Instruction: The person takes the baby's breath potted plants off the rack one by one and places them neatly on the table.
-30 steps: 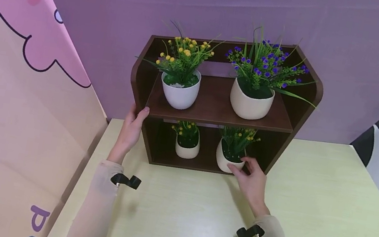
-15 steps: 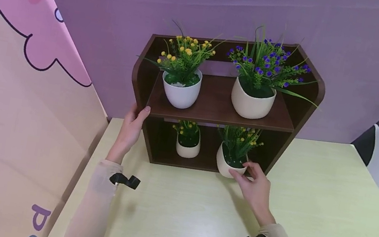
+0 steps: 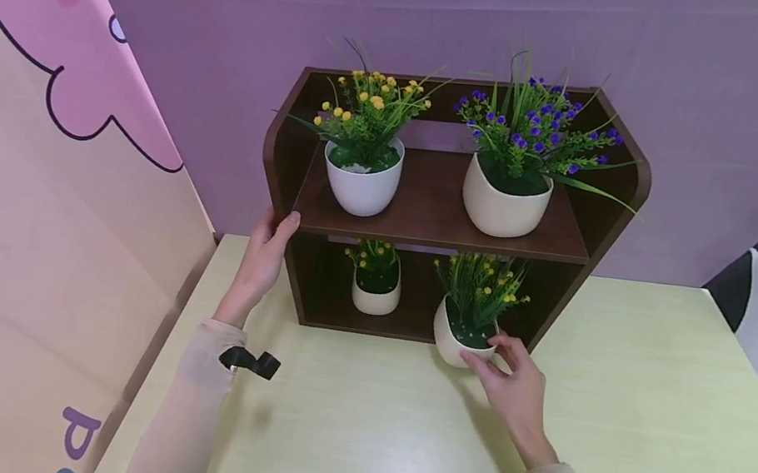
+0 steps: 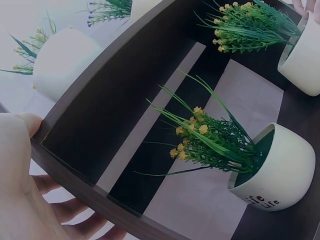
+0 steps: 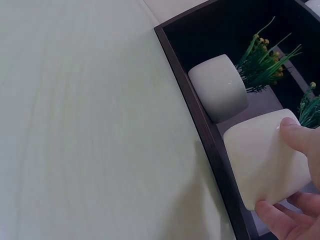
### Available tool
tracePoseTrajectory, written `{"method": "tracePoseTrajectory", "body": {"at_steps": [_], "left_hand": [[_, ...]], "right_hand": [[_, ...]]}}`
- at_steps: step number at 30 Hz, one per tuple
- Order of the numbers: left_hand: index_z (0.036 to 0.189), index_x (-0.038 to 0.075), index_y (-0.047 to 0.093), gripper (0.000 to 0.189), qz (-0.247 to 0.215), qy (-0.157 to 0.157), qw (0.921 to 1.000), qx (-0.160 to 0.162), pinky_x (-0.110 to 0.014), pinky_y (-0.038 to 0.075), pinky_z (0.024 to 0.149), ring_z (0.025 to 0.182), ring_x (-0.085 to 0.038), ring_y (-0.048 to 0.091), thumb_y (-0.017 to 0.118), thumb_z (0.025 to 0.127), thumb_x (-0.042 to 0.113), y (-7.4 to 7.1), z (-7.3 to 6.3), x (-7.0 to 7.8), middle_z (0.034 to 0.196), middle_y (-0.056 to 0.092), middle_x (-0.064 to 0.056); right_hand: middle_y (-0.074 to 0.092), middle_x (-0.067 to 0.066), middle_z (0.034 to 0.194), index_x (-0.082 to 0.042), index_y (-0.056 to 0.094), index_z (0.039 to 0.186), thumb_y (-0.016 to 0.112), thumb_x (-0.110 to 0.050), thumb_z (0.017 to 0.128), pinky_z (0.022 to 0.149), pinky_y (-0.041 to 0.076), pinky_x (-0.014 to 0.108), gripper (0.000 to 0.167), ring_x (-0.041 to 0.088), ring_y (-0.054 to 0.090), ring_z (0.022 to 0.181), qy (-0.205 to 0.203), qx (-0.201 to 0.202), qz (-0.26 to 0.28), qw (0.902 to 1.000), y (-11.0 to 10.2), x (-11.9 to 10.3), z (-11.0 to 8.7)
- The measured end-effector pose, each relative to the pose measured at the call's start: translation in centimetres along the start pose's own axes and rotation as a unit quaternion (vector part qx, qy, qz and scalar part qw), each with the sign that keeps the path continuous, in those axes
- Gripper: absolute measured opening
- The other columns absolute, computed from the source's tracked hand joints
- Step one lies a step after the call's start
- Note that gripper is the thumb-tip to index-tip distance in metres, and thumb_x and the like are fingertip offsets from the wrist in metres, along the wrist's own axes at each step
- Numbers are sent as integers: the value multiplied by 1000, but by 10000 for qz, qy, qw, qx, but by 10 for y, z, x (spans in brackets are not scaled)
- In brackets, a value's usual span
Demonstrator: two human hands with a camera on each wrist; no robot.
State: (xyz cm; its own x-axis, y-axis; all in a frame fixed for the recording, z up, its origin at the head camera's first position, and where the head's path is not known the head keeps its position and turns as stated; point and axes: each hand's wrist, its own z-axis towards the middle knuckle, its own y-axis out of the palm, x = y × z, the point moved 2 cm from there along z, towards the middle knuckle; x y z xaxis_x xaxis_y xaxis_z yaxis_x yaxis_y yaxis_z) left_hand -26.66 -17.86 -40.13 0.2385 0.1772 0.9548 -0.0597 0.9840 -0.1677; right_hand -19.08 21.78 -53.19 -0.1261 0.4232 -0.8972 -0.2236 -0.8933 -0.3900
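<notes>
A dark brown two-tier shelf (image 3: 439, 239) stands against the wall. My left hand (image 3: 257, 268) grips its left side panel, thumb at the front edge and fingers round the outside, as the left wrist view shows. On the lower tier's right, my right hand (image 3: 514, 385) pinches a cream flowerpot (image 3: 452, 348) with yellow-flowered greenery. This pot juts past the shelf's front edge; in the right wrist view my thumb (image 5: 296, 134) presses one side and fingertips the other. A smaller cream flowerpot (image 3: 373, 301), lettered "Life" in the left wrist view, sits to its left.
On the upper tier are a white flowerpot (image 3: 361, 189) with yellow flowers and a cream flowerpot (image 3: 502, 208) with purple ones. The pale table (image 3: 359, 436) stretches in front. A printed wall panel (image 3: 44, 237) rises along the left.
My right hand has drawn the lower right flowerpot forward, from inside the shelf to beyond its front edge. My left hand keeps its grip on the side panel.
</notes>
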Motion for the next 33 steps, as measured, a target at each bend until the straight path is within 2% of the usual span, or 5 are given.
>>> {"method": "tracePoseTrajectory", "body": {"at_steps": [15,20,25,28,33], "left_hand": [[159,3,39,54,10,75,10000,60,-52,27,132,155,-31,40,45,113,31,1,-2,0,162,46,-18],[160,3,38,55,-46,2,9999,119,-51,25,133,156,-31,37,45,113,32,-1,-1,-1,164,44,-17],[161,4,36,56,-111,-80,9999,94,-51,23,134,158,-30,35,45,113,32,-1,-3,-1,165,42,-17],[161,4,35,56,-136,-46,9999,54,-51,24,133,158,-30,35,45,113,32,1,-3,0,165,42,-16],[161,4,36,56,-172,-28,9998,32,-51,23,134,158,-30,35,45,113,31,2,-1,0,165,42,-17]], "right_hand": [[59,30,150,2,65,115,89,-12,87,83,54,5,39,49,65,129,-55,37,-27,10000,-13,-4,-13],[58,31,150,3,64,115,88,-10,87,81,56,7,39,49,68,121,-146,-122,7,9998,-18,-3,-12],[59,27,151,0,65,115,89,-18,88,79,57,9,40,46,73,113,-40,-348,0,9994,-26,-3,-14],[60,25,150,-2,66,115,89,-19,88,79,58,10,39,34,77,111,-61,-414,-67,9991,-31,-3,-16],[60,24,151,-3,65,114,88,-17,89,80,60,13,37,-5,71,104,-161,-460,-70,9988,-38,2,-19]]}}
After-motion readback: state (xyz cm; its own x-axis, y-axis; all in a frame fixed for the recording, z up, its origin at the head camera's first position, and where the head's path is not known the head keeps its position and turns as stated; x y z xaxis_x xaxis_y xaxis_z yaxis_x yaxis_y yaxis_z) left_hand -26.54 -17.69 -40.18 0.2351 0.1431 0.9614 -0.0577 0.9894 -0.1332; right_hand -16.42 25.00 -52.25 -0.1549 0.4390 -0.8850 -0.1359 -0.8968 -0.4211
